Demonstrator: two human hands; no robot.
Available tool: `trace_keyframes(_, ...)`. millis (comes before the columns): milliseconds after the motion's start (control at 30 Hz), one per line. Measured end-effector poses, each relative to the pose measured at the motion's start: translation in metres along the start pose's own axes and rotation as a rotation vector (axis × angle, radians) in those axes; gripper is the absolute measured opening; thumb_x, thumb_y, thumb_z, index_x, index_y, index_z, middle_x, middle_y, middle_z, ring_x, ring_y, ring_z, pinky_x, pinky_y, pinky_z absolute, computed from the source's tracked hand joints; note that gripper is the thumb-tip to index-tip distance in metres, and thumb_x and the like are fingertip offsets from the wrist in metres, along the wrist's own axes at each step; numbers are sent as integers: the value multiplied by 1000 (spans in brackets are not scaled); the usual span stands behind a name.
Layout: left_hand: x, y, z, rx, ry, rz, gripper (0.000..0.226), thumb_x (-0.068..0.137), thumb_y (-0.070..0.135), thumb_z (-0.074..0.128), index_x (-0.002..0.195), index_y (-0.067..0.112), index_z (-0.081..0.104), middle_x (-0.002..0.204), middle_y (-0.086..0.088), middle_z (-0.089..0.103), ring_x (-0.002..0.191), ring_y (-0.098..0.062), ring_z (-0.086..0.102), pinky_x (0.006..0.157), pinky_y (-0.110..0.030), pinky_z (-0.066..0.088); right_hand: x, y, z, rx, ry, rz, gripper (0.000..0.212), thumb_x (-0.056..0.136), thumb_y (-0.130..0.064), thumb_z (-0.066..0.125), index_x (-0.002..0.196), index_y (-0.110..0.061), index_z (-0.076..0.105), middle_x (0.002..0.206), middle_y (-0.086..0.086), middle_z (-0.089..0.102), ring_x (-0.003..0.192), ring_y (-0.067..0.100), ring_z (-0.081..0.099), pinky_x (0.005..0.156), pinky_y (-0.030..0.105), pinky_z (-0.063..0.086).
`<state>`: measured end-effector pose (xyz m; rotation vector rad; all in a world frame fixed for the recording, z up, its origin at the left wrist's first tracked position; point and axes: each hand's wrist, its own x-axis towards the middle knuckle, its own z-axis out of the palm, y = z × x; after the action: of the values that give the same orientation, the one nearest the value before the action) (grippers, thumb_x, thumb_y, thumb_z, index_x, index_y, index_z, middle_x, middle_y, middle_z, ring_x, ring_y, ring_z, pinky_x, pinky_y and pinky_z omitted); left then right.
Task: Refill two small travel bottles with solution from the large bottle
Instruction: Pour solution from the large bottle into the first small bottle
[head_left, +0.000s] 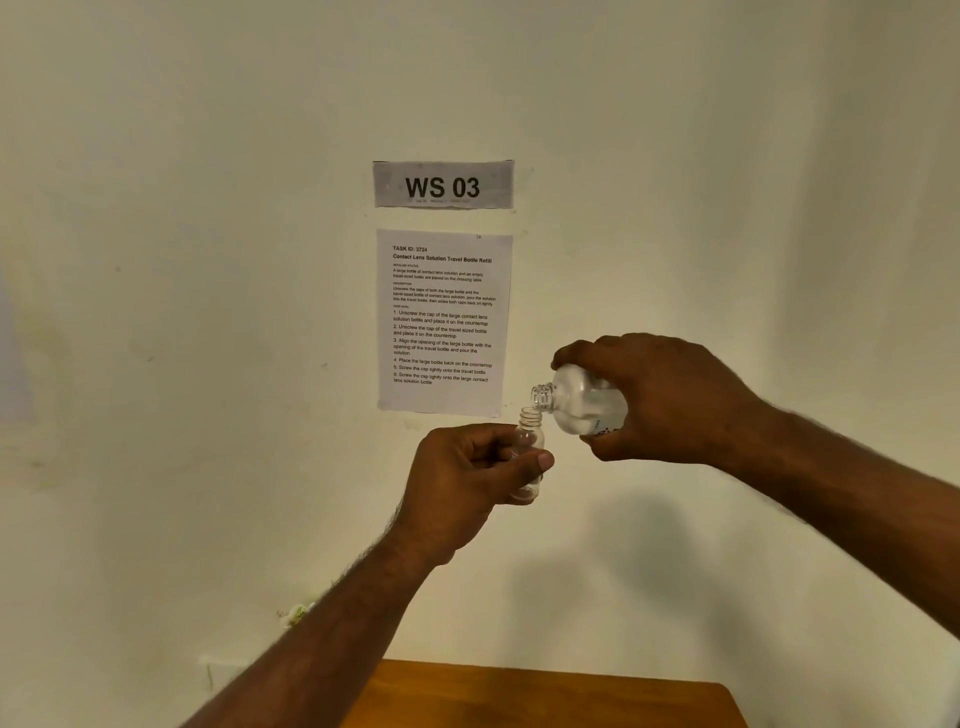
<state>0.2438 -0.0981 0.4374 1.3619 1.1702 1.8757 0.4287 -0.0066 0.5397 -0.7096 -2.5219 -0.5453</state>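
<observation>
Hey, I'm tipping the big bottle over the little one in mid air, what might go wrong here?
1. The large bottle is tipped with its mouth just beside the small bottle's narrow neck, so a slight misalignment could send solution past it.
2. The left hand and the right hand hold both bottles unsupported above the table, so a wobble may spill.
3. The left fingers cover much of the small bottle, so its fill level is hard to see and it may overfill.

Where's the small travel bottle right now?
The small travel bottle is centre frame, upright in the left hand, its open neck just under the mouth of the tilted large bottle.
</observation>
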Motion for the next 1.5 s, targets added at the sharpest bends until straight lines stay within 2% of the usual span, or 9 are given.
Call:
trace_keyframes(500,-2,1,-2,3,9,6,21,80,3,82,99,-3,76,75,-18,72,71,-28,70,66,-34,58,5,-2,-6,-47,-11,-50,68,64,-46,71,127,-44,44,101,-16,61,84,16,56,69,31,49)
trace_keyframes(733,-4,2,-4,-8,2,21,17,81,2,80,95,-5,76,74,-21,68,68,-27,66,63,-29,56,7,-3,-5,-72,2,-65,69,63,-46,71,127,-43,45,99,-15,61,83,16,56,66,30,46)
trace_keyframes(1133,-7,5,-6,8,19,12,20,80,1,81,97,-6,76,68,-12,70,66,-25,67,65,-33,58,9,-5,-6,-85,4,-82,69,64,-46,71,128,-43,44,100,-15,60,82,14,53,65,28,39)
trace_keyframes(1367,-7,7,-8,30,34,11,20,80,1,81,98,-4,76,74,-17,71,69,-26,70,62,-33,60,11,-6,-6,-86,2,-86,70,64,-47,71,128,-44,43,102,-16,61,84,15,55,66,28,39)
trace_keyframes(1500,-7,7,-9,40,31,13,20,80,2,81,98,-5,76,77,-23,69,69,-26,70,63,-34,60,11,-7,-6,-86,2,-85,71,65,-47,72,129,-44,42,103,-16,61,86,16,56,67,29,44)
